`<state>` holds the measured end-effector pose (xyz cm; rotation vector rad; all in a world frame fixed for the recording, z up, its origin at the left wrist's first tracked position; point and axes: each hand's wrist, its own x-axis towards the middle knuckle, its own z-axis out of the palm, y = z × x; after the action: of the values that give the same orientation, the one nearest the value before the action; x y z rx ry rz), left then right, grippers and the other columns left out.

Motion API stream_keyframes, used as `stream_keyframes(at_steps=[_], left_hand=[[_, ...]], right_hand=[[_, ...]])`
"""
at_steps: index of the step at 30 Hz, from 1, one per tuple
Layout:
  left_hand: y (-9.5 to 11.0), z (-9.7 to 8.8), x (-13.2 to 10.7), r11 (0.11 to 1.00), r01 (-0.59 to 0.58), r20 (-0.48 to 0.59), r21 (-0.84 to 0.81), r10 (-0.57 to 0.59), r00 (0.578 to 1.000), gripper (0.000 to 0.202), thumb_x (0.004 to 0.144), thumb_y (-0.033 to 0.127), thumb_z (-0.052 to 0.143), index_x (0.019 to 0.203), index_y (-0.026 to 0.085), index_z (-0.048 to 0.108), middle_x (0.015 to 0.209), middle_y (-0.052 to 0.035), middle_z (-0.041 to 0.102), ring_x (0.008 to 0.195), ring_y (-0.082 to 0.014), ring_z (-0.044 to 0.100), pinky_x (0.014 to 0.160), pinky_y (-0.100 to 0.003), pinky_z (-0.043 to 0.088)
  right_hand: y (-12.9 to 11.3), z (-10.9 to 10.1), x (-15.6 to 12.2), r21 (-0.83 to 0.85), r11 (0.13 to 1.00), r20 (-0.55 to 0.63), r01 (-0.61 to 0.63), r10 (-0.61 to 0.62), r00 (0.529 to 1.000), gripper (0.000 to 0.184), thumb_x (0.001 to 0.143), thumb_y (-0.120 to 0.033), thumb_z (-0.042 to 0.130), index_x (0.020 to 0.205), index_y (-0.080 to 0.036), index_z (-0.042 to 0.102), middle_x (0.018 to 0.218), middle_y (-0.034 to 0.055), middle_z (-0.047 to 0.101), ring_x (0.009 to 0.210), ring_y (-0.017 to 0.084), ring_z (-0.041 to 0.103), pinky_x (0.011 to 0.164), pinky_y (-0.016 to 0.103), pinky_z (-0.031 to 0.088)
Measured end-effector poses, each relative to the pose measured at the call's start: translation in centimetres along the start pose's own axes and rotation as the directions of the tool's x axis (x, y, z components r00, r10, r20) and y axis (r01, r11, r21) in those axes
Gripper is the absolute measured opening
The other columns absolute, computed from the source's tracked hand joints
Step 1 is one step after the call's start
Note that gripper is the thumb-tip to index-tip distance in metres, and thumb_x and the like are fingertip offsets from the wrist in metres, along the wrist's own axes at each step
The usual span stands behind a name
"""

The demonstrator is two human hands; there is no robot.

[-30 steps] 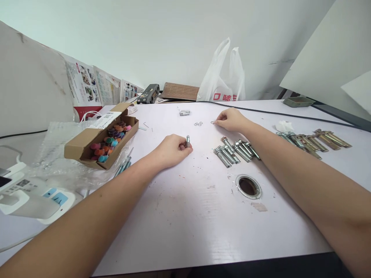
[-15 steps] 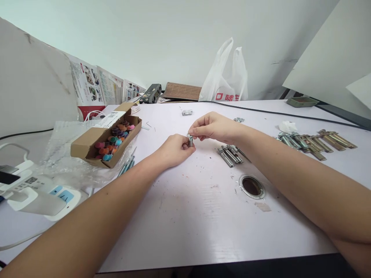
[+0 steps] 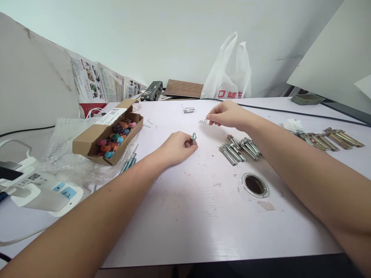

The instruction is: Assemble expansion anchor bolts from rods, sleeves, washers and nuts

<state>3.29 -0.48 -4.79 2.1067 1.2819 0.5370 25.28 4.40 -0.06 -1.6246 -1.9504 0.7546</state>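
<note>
An expansion bolt (image 3: 193, 137) stands upright in my left hand (image 3: 180, 148), whose thumb and fingers close round its lower part. The bolt's silvery threaded top sticks up above the fingers. Farther back, my right hand (image 3: 227, 114) has its thumb and fingertips pinched together at several small metal rings (image 3: 202, 121) on the table. Whether a ring is between those fingertips I cannot make out. Silver expansion bolts (image 3: 230, 153) lie in a group right of my left hand, below my right forearm.
Brass-coloured bolts (image 3: 343, 138) lie at the right. A cardboard box (image 3: 87, 144) of colourful plugs and a white power strip (image 3: 62, 200) sit at the left. The table has a round metal-rimmed hole (image 3: 255, 184). Metal sleeves (image 3: 189, 110) and a white bag (image 3: 226, 83) are farther back.
My right hand has left the bolt's top and moved right and back to the small rings. My left hand still holds the bolt. The view has shifted slightly.
</note>
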Motion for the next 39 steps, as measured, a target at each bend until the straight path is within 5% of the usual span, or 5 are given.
stream_keyframes(at_steps=[6,13,24,32,39], left_hand=[[-0.1,0.1,0.3,0.999,-0.028,-0.01,0.04,0.028,1.0,0.021,0.078,0.033,0.055,0.073,0.017,0.068,0.062,0.0018,0.055,0.059,-0.012,0.046,0.058,-0.028,0.035],[0.0,0.1,0.3,0.999,-0.014,-0.002,0.035,0.014,1.0,0.019,0.078,0.031,0.056,0.073,0.017,0.068,0.062,0.002,0.055,0.059,-0.0118,0.046,0.058,-0.028,0.035],[0.2,0.1,0.0,1.0,-0.01,0.001,0.016,0.01,1.0,0.018,0.079,0.032,0.056,0.071,0.018,0.064,0.063,0.0023,0.053,0.059,-0.0114,0.044,0.057,-0.028,0.035],[-0.1,0.0,0.0,0.999,-0.04,0.002,0.015,0.04,0.999,0.023,0.081,0.036,0.056,0.076,0.017,0.067,0.065,0.0007,0.058,0.061,-0.0132,0.05,0.06,-0.029,0.037],[0.1,0.0,-0.1,0.998,-0.054,0.008,0.016,0.054,0.999,0.019,0.081,0.033,0.056,0.073,0.017,0.064,0.063,0.0016,0.055,0.06,-0.0125,0.047,0.059,-0.029,0.036]], right_hand=[[3.6,1.9,3.9,-0.305,0.948,-0.177,-0.092,0.038,0.983,0.035,0.084,-0.026,0.067,0.116,-0.015,0.073,0.094,0.0117,0.073,0.084,0.024,0.065,0.078,0.038,0.052],[4.0,2.9,5.0,-0.377,0.925,-0.153,-0.045,-0.014,0.988,0.02,0.085,-0.029,0.066,0.096,-0.02,0.079,0.102,0.0102,0.072,0.088,0.025,0.065,0.084,0.038,0.051],[2.4,1.2,3.1,-0.025,0.986,-0.105,-0.163,0.16,0.982,0.018,0.08,-0.03,0.072,0.067,-0.017,0.068,0.08,0.0098,0.068,0.067,0.017,0.053,0.066,0.034,0.047],[-2.7,1.5,-2.7,0.268,0.963,0.307,-0.03,-0.056,0.95,0.025,0.085,-0.034,0.071,0.067,-0.018,0.065,0.075,0.0062,0.058,0.069,0.013,0.049,0.062,0.026,0.044],[-2.8,2.2,-2.5,0.41,0.909,0.358,-0.075,-0.085,0.93,0.027,0.084,-0.031,0.07,0.063,-0.019,0.059,0.075,0.007,0.058,0.07,0.016,0.051,0.07,0.03,0.048]])
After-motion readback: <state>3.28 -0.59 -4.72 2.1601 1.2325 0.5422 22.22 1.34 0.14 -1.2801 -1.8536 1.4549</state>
